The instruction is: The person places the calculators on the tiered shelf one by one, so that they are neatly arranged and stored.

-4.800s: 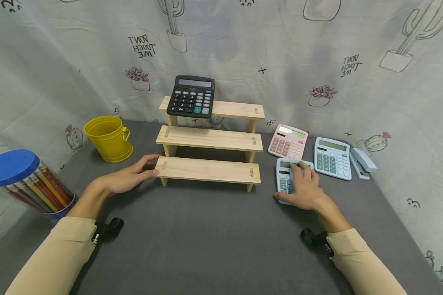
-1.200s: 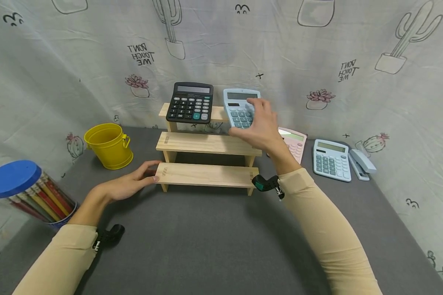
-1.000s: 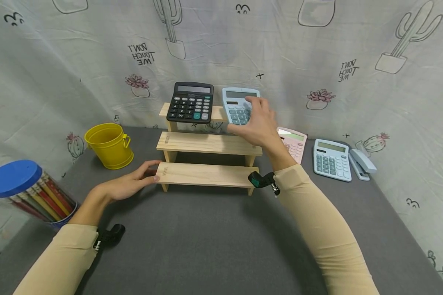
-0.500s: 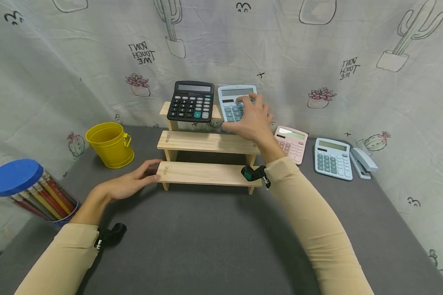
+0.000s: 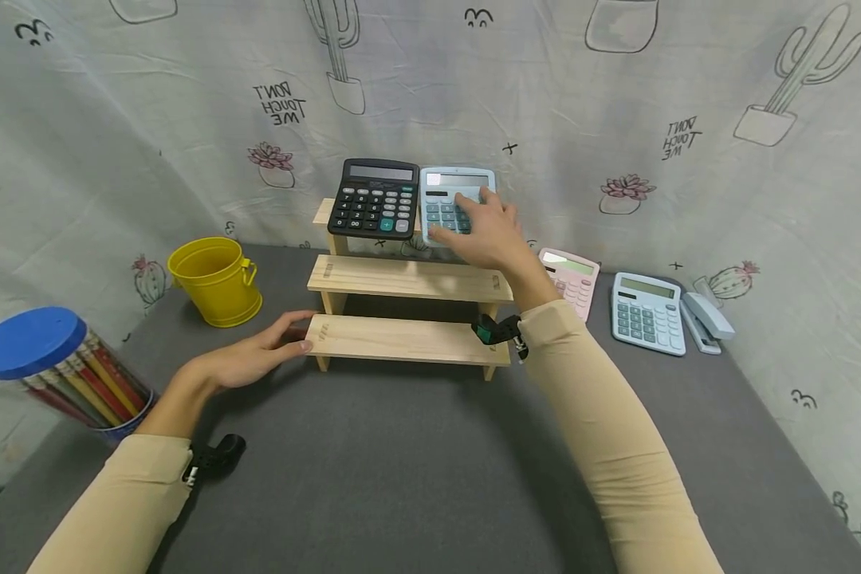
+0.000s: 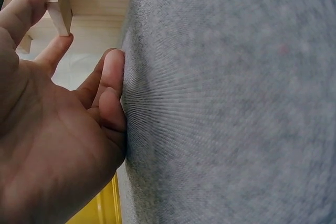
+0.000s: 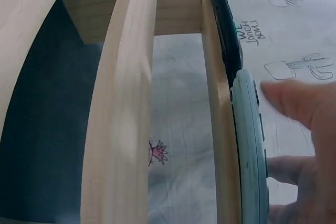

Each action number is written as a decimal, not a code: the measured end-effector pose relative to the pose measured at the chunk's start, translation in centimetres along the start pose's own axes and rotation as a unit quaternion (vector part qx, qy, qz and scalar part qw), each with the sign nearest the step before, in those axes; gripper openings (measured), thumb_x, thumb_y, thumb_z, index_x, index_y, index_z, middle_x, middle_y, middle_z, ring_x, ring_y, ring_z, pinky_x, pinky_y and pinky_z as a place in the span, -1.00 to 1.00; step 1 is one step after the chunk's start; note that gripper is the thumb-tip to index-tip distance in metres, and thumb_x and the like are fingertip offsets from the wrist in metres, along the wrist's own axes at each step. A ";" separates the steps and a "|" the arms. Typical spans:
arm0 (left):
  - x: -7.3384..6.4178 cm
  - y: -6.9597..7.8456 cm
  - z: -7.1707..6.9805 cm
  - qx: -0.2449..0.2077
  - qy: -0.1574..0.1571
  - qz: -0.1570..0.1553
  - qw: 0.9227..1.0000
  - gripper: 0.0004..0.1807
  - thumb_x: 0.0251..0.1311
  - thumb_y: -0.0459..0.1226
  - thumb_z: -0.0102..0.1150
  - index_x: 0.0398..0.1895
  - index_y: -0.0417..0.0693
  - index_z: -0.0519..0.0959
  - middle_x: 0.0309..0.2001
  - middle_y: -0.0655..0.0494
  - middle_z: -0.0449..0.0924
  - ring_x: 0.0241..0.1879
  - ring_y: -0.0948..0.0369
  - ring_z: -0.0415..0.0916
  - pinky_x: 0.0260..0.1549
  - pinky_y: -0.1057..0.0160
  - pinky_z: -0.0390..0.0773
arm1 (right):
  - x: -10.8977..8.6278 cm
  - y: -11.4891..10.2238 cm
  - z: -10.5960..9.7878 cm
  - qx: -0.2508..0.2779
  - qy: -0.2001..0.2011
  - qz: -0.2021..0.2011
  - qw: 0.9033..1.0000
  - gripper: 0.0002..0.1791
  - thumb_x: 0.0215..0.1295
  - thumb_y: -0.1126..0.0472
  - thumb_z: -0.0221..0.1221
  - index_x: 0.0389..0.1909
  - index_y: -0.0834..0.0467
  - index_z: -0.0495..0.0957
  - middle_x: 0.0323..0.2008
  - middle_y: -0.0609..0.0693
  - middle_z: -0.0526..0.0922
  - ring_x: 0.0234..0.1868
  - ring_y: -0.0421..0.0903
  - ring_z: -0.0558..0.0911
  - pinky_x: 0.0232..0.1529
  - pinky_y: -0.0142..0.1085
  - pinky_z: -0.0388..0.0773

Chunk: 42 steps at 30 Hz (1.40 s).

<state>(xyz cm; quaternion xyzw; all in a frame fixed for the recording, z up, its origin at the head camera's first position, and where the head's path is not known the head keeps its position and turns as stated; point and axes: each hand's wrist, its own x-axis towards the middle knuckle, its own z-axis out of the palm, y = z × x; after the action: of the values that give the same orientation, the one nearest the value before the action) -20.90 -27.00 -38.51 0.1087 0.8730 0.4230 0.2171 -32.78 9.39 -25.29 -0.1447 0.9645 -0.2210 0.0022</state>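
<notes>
A three-tier wooden display stand (image 5: 409, 275) stands on the grey table. My left hand (image 5: 251, 356) pinches the left end of its lowest shelf; in the left wrist view, the thumb and one finger (image 6: 55, 51) sit on opposite faces of the board. On the top shelf, a light blue calculator (image 5: 441, 209) lies close against the right side of a black calculator (image 5: 375, 199). My right hand (image 5: 491, 231) is over the blue calculator's right side, fingers spread. In the right wrist view, the thumb is apart from the blue calculator (image 7: 249, 150), while other fingertips are at its key face.
A pink calculator (image 5: 581, 279), another light blue calculator (image 5: 647, 315) and a stapler (image 5: 706, 319) lie at the right. A yellow bucket (image 5: 218, 287) stands left of the stand. Nearer the left edge is a blue-lidded tub of pencils (image 5: 86, 375).
The light blue calculator went from the table at right, in my right hand, up onto the top shelf and leftward beside the black one. My right-hand grip has loosened. The left hand stayed put.
</notes>
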 end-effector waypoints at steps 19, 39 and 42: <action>0.1 0.2 0.4 0.004 0.007 0.003 1.000 -0.22 0.55 0.18 -0.10 0.64 0.28 -0.17 0.55 -0.33 0.01 0.51 -0.27 0.05 0.39 -0.40 0.10 | -0.3 0.4 0.6 0.014 0.043 -0.010 0.999 -0.08 0.35 -0.42 0.12 0.61 -0.11 0.14 0.66 0.11 -0.17 0.58 0.31 -0.08 0.49 0.34 -0.09; -0.1 -0.1 0.4 0.003 0.008 0.012 1.000 -0.22 0.54 0.17 -0.07 0.65 0.28 -0.15 0.55 -0.30 0.04 0.51 -0.24 0.08 0.38 -0.39 0.11 | -0.8 1.8 -0.6 0.076 0.023 -0.047 0.996 -0.22 0.53 -0.26 -0.01 0.63 -0.03 0.09 0.64 0.13 -0.15 0.58 0.34 -0.11 0.47 0.31 0.01; -0.2 -0.1 0.3 0.007 0.012 0.011 1.000 -0.23 0.55 0.17 -0.08 0.65 0.30 -0.14 0.55 -0.28 0.06 0.50 -0.23 0.09 0.38 -0.38 0.12 | -1.5 2.7 -1.2 0.084 0.014 -0.069 0.994 -0.25 0.56 -0.14 -0.03 0.63 0.05 0.07 0.63 0.16 -0.13 0.58 0.31 -0.12 0.49 0.28 -0.04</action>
<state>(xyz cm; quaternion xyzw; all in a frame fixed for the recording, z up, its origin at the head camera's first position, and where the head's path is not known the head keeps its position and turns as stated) -20.56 -26.90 -38.72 0.1145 0.8774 0.4202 0.2012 -32.23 12.67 -25.42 -0.2070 0.9302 -0.3027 -0.0148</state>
